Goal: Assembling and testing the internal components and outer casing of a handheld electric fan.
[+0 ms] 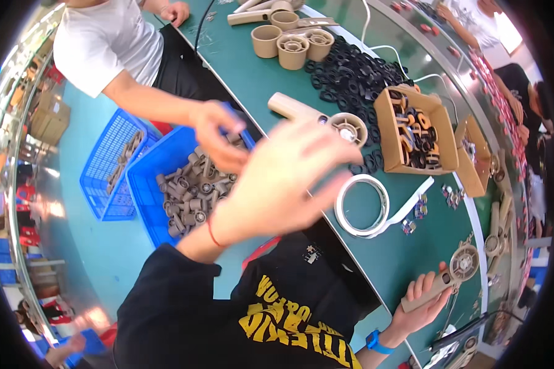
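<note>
Blurred by motion, my left hand (283,178) hangs over the near edge of the green table, a red string around its wrist. Its thumb and fingers are apart, and I see nothing held in it. Just beyond it lies a beige handheld fan housing (292,108) with a round head, partly covered by my fingers. At the lower right, my right hand (421,301) is closed around the handle of another beige fan housing (463,263), whose round grille points away from me. A blue band circles that wrist.
A co-worker's hand (218,129) reaches in beside my left hand. A blue crate (144,184) holds many beige housings. On the table are a roll of white tape (385,206), black rings (351,74), a cardboard box (418,166) of parts and small circuit boards (420,206).
</note>
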`<state>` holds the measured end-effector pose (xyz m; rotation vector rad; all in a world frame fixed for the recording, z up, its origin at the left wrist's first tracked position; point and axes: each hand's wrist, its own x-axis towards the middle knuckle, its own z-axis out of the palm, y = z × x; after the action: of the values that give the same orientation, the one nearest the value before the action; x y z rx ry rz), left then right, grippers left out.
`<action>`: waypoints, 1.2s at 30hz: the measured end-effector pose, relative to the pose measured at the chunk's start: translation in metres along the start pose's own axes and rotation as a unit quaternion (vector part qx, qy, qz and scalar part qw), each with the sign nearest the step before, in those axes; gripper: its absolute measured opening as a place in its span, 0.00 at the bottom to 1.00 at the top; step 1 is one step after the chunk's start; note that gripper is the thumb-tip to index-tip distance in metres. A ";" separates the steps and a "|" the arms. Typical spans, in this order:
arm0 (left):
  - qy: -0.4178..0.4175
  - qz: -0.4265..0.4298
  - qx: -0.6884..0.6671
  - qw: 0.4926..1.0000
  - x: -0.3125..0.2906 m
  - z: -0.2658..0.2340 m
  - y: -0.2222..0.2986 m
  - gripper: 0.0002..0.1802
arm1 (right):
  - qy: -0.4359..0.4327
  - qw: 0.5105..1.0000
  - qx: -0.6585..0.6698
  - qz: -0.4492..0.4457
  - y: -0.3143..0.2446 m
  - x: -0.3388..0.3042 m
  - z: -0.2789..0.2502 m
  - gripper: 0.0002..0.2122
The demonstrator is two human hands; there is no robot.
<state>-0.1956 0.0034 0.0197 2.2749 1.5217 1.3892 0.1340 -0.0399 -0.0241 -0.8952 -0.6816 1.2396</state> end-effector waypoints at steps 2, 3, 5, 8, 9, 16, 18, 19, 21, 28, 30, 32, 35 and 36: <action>-0.051 -0.015 0.108 0.993 0.015 -0.006 -0.023 0.20 | -0.003 1.000 -0.001 0.000 0.001 -0.001 -0.004 0.24; -0.049 -0.007 0.142 0.989 0.017 -0.005 -0.038 0.19 | -0.007 1.000 -0.007 0.005 0.001 -0.002 -0.001 0.23; -0.150 0.003 0.164 0.975 0.021 -0.008 -0.073 0.18 | -0.015 1.000 -0.020 0.016 0.002 -0.004 0.000 0.23; -0.259 -0.026 0.110 0.959 0.027 -0.015 -0.083 0.17 | -0.007 0.999 -0.036 0.018 0.005 -0.009 -0.003 0.23; -0.287 -0.060 0.068 0.954 0.028 -0.017 -0.080 0.16 | -0.019 0.999 -0.025 0.024 0.005 -0.009 -0.006 0.23; -0.262 -0.325 -0.221 0.881 -0.007 -0.001 -0.044 0.17 | -0.023 0.999 -0.020 0.020 0.003 -0.009 -0.008 0.23; -0.252 -0.386 -0.290 0.839 -0.002 -0.004 -0.003 0.15 | -0.033 0.999 -0.015 0.010 0.002 -0.008 -0.010 0.23; -0.250 -0.380 -0.331 0.827 -0.004 -0.001 0.004 0.15 | -0.025 1.000 -0.013 0.012 0.001 -0.008 -0.010 0.23; -0.206 -0.363 -0.420 0.806 -0.011 0.011 0.025 0.16 | -0.023 1.000 -0.003 0.015 0.003 -0.007 -0.010 0.23; -0.184 -0.297 -0.482 0.803 -0.003 0.059 0.077 0.22 | -0.023 0.998 0.038 0.035 0.004 -0.006 -0.011 0.25; -0.182 -0.267 -0.512 0.796 0.000 0.069 0.084 0.17 | -0.019 0.998 0.043 0.031 0.003 -0.006 -0.010 0.25; -0.163 -0.251 -0.556 0.776 0.005 0.075 0.092 0.17 | -0.024 0.998 0.044 0.033 0.003 -0.006 -0.009 0.26; -0.180 -0.243 -0.562 0.770 0.008 0.080 0.098 0.19 | -0.019 0.998 0.054 0.037 0.003 -0.006 -0.011 0.26; -0.181 -0.238 -0.559 0.773 0.009 0.081 0.100 0.19 | -0.022 0.997 0.053 0.041 0.003 -0.006 -0.011 0.26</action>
<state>-0.0677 -0.0083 0.0280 1.1777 0.6842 1.1033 0.1410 -0.0476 -0.0320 -0.8161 -0.6132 1.3599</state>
